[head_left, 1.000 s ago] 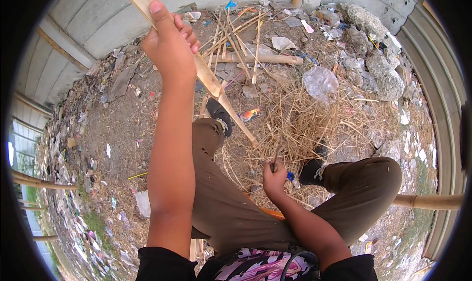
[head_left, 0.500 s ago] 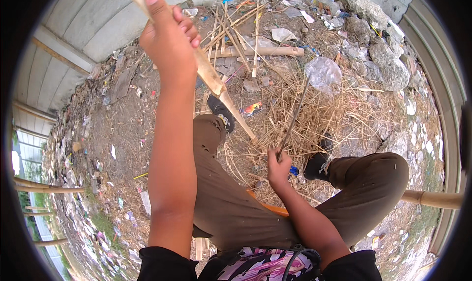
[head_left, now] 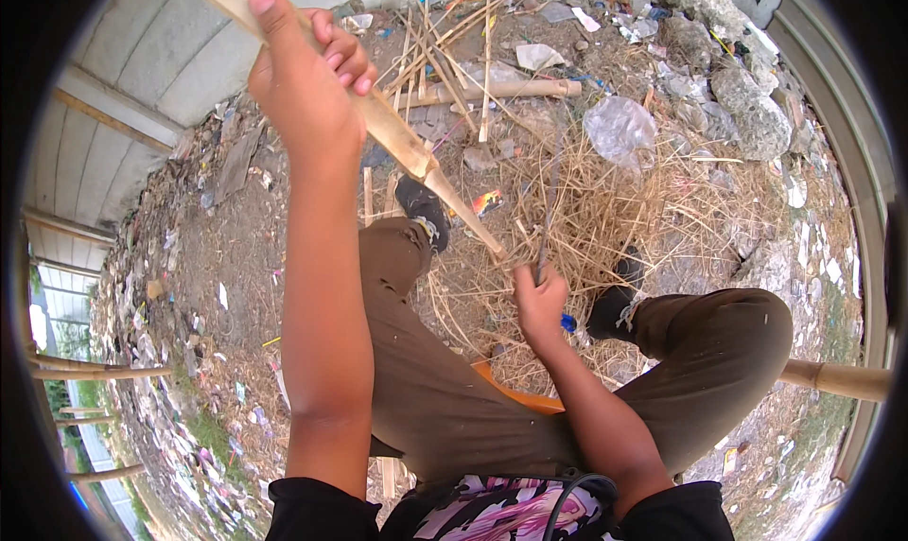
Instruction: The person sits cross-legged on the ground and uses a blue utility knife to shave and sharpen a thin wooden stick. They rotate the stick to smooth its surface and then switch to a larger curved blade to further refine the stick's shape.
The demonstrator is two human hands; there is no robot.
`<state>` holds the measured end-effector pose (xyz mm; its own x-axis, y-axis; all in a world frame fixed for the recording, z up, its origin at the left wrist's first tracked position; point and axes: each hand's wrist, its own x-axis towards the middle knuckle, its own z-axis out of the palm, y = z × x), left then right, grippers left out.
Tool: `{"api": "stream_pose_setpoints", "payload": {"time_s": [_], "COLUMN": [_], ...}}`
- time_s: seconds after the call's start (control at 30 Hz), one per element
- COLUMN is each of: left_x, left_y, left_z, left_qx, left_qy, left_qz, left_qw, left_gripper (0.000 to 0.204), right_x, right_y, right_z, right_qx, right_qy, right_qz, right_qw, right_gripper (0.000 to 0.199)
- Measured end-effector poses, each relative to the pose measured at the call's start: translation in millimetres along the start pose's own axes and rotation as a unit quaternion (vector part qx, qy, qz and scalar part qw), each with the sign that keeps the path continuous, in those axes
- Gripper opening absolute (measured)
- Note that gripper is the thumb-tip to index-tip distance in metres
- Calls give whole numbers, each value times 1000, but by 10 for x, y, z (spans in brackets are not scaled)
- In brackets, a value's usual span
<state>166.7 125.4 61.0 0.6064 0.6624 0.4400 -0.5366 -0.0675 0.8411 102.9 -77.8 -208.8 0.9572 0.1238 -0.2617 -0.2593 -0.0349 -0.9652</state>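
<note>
A split bamboo piece (head_left: 402,142) slants down from the upper left, with a node partway along it and a narrower end below. My left hand (head_left: 307,82) is wrapped round its wide upper part, thumb stretched along it. The narrow tip comes close to my right hand (head_left: 540,303); whether they touch I cannot tell. My right fist grips a long, thin, dark knife (head_left: 550,205), its blade pointing up and away between my feet. The blade looks edge-on and slightly blurred, and its handle is hidden in the fist.
Bamboo shavings (head_left: 596,210) are heaped between my shoes. Beyond lie crossed bamboo strips (head_left: 440,54), a bamboo pole (head_left: 511,91) and a clear plastic bag (head_left: 619,132). Concrete chunks (head_left: 747,115) stand at the upper right, a panel wall (head_left: 142,78) at the left. Litter covers the ground.
My left hand and the bamboo have shifted a little to the left. The knife blade has swung left, from slanting right to nearly upright, and the bamboo's tip sits closer to my right hand.
</note>
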Motion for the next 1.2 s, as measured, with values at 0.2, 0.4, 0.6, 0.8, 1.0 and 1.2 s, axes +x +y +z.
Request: {"api": "stream_pose_setpoints", "payload": {"time_s": [0.2,0.4,0.6,0.8,1.0,1.2], "left_x": [12,33,70,77,173,73], "left_y": [-160,-235,-198,-249,-276,-260], "left_z": [108,177,-4,5,-188,-58], "left_qx": [9,11,6,-1,4,37], "left_qy": [19,-3,33,39,56,71], "left_qz": [0,-10,6,-8,3,29], "left_qw": [1000,1000,999,999,998,996], "left_gripper": [61,62,62,63,63,63], "right_x": [-169,-89,18,-163,-127,-283], "right_y": [746,975,-48,1052,-83,834], "right_z": [1,-17,-7,-71,81,-90], "right_qx": [-49,-151,-28,-185,-173,-199], "right_qy": [35,-32,1,-108,-39,-73], "right_qz": [20,211,-50,297,-53,111], "right_qw": [998,965,998,930,983,971], "right_gripper": [23,26,25,25,26,23]}}
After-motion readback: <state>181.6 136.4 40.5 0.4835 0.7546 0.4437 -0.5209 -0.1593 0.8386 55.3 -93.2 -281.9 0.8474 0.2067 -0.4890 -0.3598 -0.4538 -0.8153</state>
